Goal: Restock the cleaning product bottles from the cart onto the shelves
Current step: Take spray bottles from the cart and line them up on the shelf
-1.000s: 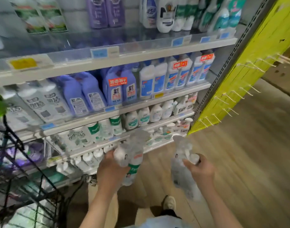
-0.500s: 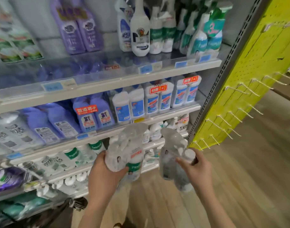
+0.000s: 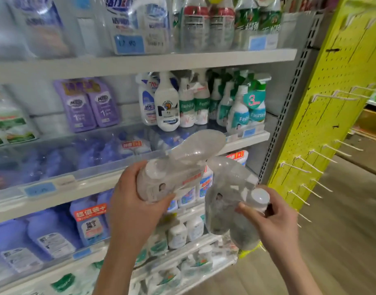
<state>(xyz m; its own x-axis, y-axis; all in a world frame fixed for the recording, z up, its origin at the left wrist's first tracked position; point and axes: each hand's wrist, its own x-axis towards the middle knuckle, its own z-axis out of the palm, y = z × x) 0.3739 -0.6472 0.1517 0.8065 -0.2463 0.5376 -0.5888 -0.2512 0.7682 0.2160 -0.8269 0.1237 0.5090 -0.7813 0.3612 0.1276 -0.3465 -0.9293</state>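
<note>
Spray-bottle pack point(image 3: 178, 173), clear-wrapped: gripped at its base by left hand point(image 3: 136, 207), fingers point(image 3: 136, 171) and thumb curled round it; long axis tilted, trigger head pointing up and right toward the shelf edge point(image 3: 244, 142) below the green-labelled sprayers point(image 3: 238, 116). Second pack point(image 3: 221, 211): clasped in right hand point(image 3: 276, 222), nearly upright, lower, just beside the first; left hand judged nearer the shelf, likelier to place first.

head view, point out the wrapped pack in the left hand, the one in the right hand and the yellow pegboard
left-hand wrapped pack point(image 3: 172, 177), head view, on the clear wrap mid-body
right-hand wrapped pack point(image 3: 221, 211), head view, on the wrapped bottle body
yellow pegboard point(image 3: 342, 60), head view, on bare panel
</note>
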